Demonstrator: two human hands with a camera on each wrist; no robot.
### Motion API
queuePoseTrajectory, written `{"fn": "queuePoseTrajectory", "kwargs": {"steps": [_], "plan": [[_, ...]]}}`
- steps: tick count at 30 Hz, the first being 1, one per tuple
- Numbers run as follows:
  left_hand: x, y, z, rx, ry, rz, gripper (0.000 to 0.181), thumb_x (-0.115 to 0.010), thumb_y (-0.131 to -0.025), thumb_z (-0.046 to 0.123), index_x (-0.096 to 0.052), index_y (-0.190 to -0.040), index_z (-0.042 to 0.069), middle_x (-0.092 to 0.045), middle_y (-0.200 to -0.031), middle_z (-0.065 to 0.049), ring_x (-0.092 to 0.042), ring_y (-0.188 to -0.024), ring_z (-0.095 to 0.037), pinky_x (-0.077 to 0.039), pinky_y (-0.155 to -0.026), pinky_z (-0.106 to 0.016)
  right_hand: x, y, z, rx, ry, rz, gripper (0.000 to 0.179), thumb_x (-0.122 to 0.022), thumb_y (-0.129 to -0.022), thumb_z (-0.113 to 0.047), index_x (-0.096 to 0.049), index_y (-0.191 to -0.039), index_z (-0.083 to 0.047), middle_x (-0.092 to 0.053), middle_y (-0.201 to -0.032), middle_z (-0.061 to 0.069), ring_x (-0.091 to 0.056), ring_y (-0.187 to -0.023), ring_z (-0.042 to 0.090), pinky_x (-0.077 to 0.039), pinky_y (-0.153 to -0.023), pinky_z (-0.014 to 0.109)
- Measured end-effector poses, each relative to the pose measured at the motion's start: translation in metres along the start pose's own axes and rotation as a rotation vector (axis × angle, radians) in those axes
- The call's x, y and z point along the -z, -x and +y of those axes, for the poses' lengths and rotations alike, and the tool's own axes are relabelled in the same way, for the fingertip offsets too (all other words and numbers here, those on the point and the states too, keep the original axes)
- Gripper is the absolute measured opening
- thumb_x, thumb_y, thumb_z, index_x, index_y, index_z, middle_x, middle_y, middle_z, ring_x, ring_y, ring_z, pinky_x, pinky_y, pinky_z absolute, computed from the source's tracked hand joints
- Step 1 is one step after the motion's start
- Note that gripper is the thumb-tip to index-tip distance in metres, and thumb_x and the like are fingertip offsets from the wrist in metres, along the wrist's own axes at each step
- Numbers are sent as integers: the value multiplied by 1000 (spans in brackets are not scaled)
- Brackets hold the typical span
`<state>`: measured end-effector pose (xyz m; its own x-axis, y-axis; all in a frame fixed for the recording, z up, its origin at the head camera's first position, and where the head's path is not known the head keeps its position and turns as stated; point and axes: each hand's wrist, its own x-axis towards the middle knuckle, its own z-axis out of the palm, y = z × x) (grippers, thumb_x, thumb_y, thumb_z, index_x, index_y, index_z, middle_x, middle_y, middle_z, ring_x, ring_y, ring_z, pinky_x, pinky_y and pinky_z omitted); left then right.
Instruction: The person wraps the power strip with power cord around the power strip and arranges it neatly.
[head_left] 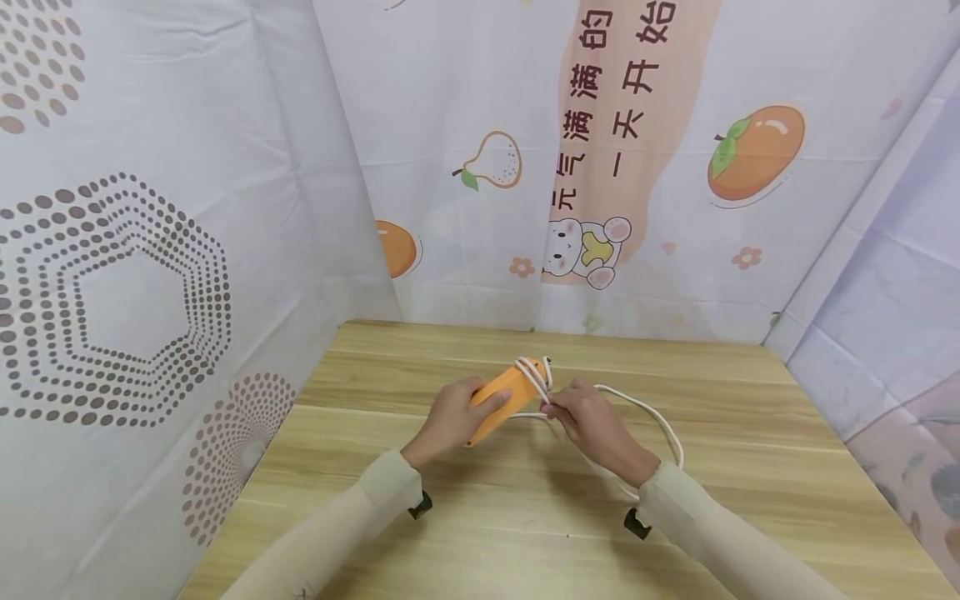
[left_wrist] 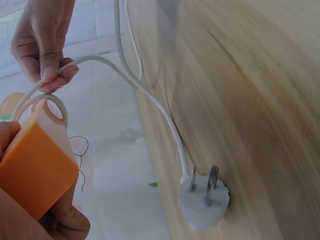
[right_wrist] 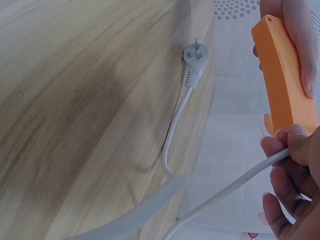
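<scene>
The left hand (head_left: 453,414) is clamped on the orange block (head_left: 519,387), thumb laid along its top and fingers curled round its side. The block is held above the wooden table (head_left: 517,537), slanting so that its far end points up to the right, just beside the right hand (head_left: 594,423). That hand pinches the white cord (right_wrist: 135,215) between thumb and fingers; the 2 hands are near each other but apart. About the block's far end the cord runs in loops — 2 strands cross it side by side — while another length curves round to the right of the right forearm. The plug (left_wrist: 202,202), its prongs showing, appears against the table in both wrist views. Behind stands a printed cloth (head_left: 435,100); both arms wear pale sleeves (head_left: 723,533).
</scene>
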<state>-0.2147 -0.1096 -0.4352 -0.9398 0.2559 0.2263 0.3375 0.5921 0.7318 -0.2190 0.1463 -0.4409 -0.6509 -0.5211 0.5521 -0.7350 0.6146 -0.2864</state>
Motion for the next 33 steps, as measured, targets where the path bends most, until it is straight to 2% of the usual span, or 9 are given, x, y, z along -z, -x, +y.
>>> {"fn": "queuePoseTrajectory", "kwargs": {"steps": [3,9,12,18,21,26,30,33], "plan": [[1,0,1,10,49,-18,48,-60,-100,56,-69,-99,9,-59,-72,1,-53,-53,-13,-44,-47,-29,0,0,1,-5,1,6,8,-76,-92,-14,-75,-85,-16,-66,-74,-11,-42,-68,8,-39,-60,25],[8,0,4,65,235,-49,49,-60,-101,55,-70,-100,7,-64,-72,-3,-58,-54,-15,-47,-49,-29,-2,4,6,-32,-2,-19,5,-77,-91,-15,-78,-86,-13,-62,-70,-13,-37,-66,6,-37,-58,24],[11,0,4,51,251,-82,46,-62,-99,56,-71,-97,11,-65,-74,-3,-58,-57,-15,-48,-52,-29,-4,8,11,-32,6,-14,3,-78,-89,-14,-80,-87,-13,-64,-70,-14,-35,-64,6,-35,-56,23],[15,1,-4,8,291,-160,35,-70,-95,54,-75,-99,19,-68,-83,0,-59,-65,-14,-51,-58,-30,-5,8,17,53,24,-5,7,-85,-82,-13,-81,-86,-15,-72,-77,-10,-41,-66,7,-38,-58,25],[19,1,-7,-31,295,-194,30,-72,-94,51,-76,-97,22,-68,-85,0,-58,-69,-14,-50,-60,-29,-4,5,19,90,64,-13,11,-88,-79,-14,-77,-79,-17,-69,-73,-11,-46,-69,9,-40,-61,28],[24,1,-9,-108,233,-264,29,-75,-93,51,-73,-86,22,-61,-76,1,-51,-66,-12,-42,-59,-27,-1,2,21,159,158,-24,29,-90,-75,-6,-66,-65,-18,-60,-65,-9,-50,-74,16,-45,-69,36],[24,1,-9,-176,208,-324,25,-76,-93,48,-73,-84,24,-63,-76,3,-52,-65,-11,-44,-58,-26,1,-2,20,214,211,-49,28,-87,-74,2,-68,-68,-18,-63,-71,-7,-51,-78,19,-44,-77,40],[24,1,-9,-228,185,-360,24,-77,-92,48,-74,-83,26,-64,-75,7,-53,-64,-9,-44,-58,-26,3,-4,18,233,232,-83,23,-91,-72,0,-78,-83,-16,-73,-85,-6,-49,-80,18,-43,-77,40]]}}
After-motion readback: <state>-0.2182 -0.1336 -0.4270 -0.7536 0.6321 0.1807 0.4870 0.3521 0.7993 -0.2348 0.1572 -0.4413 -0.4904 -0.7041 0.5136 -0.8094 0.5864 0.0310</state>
